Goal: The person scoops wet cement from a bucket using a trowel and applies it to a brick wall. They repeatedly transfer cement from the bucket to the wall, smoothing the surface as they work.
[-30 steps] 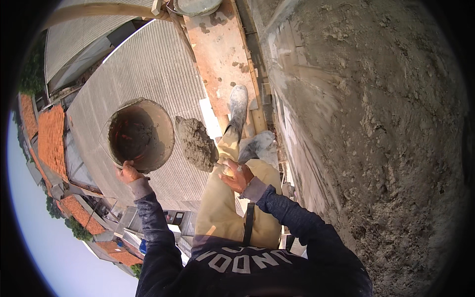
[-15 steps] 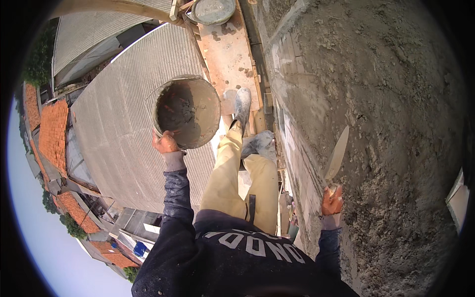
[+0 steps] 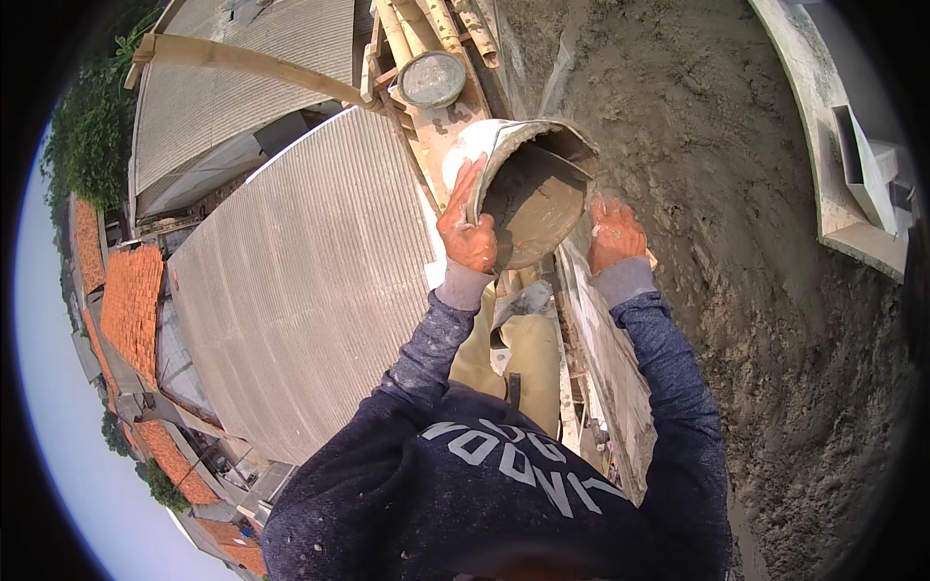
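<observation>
My left hand (image 3: 469,225) is closed on the rim of a mortar bucket (image 3: 463,155), its fingers spread along the pale outer side. The bucket is tilted, its mouth facing me and the wall side. Wet grey mortar (image 3: 542,218) lies inside. Just right of the mouth, my right hand (image 3: 616,232) is closed on a trowel, whose handle end (image 3: 652,260) shows beside the wrist. I cannot clearly make out the trowel's blade. Rough, wet mortar covers the wall (image 3: 736,242) close to my right hand.
Under me runs a narrow plank walkway (image 3: 472,108) with a second round mortar container (image 3: 431,79) farther along. Bamboo poles (image 3: 412,29) stand at its far end. A corrugated roof (image 3: 300,281) lies below on the left. A pale ledge (image 3: 814,116) edges the wall at upper right.
The bucket has moved right and up toward the wall and tipped over from facing upward. My right hand has come from the wall to the bucket with the trowel. My view has shifted.
</observation>
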The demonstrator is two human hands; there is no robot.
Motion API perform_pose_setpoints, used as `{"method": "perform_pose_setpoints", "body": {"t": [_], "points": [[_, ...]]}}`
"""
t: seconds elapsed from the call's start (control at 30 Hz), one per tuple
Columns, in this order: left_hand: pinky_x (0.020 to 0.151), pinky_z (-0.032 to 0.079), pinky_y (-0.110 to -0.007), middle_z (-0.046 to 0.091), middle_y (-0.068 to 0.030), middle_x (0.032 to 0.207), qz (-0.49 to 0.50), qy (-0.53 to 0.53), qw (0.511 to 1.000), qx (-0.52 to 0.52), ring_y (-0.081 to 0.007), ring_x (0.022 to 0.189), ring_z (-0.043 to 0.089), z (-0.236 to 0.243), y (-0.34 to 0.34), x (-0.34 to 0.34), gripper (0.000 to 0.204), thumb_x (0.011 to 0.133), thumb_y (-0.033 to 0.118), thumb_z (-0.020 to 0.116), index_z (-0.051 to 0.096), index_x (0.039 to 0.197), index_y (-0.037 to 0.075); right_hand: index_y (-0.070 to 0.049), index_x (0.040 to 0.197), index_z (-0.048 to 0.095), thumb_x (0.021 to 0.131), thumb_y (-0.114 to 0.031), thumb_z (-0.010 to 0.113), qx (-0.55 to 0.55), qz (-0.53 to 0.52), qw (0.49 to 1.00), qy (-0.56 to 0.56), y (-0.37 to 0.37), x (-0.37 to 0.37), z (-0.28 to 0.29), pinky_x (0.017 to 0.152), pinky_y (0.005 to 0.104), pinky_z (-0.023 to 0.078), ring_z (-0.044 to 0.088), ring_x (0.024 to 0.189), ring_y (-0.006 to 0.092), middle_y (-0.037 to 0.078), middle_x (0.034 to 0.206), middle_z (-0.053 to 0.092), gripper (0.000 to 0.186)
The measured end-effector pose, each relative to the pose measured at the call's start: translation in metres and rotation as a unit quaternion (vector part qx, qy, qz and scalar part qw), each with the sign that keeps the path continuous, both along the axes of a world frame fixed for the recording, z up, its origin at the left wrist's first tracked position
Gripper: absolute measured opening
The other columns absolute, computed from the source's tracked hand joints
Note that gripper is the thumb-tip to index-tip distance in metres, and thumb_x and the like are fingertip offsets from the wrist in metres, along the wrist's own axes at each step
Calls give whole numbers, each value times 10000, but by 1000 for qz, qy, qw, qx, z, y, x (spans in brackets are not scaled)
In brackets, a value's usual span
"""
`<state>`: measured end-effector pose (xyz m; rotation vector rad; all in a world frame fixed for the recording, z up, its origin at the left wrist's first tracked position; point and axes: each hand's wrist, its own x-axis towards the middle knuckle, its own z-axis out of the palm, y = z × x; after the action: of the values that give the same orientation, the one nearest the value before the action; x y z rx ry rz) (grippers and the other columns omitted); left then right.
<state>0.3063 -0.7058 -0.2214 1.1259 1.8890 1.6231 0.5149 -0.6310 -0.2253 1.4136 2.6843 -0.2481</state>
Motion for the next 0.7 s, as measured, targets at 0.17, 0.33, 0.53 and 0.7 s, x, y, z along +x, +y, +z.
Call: {"method": "perform_pose_setpoints", "body": {"t": [0.17,0.33,0.53,0.7], "points": [[1148,260,-449,615,-139,1285,-24,30,998,42,-346,1350,428,40,3,-10,661,591,-78,412,618,1217,-32,-68,1409,403,811,-40,548,-176,53,977,-109,-14,-4,44,885,475,509,501,1209,342,181,1361,494,616],[1145,257,-476,636,-118,1261,-35,36,997,51,-349,1345,436,71,11,-7,666,592,-83,416,633,1217,-3,-62,1386,422,818,-53,538,-39,4,998,-43,13,6,83,874,468,513,569,1113,376,237,1282,540,579],[1170,150,-545,638,-105,1260,-171,68,981,59,-338,1365,412,92,-11,-4,650,575,-96,448,664,1177,23,-59,1342,442,858,-191,604,-254,11,967,-11,-17,17,53,877,458,510,605,1031,423,290,1187,573,526],[1137,292,-408,595,-188,1298,-62,-57,996,-40,-311,1343,439,44,-39,-18,682,597,-19,467,575,1270,-45,-79,1315,468,822,-311,680,-345,-31,928,134,-93,-13,-6,891,484,494,586,1054,447,300,1214,561,584]]}}
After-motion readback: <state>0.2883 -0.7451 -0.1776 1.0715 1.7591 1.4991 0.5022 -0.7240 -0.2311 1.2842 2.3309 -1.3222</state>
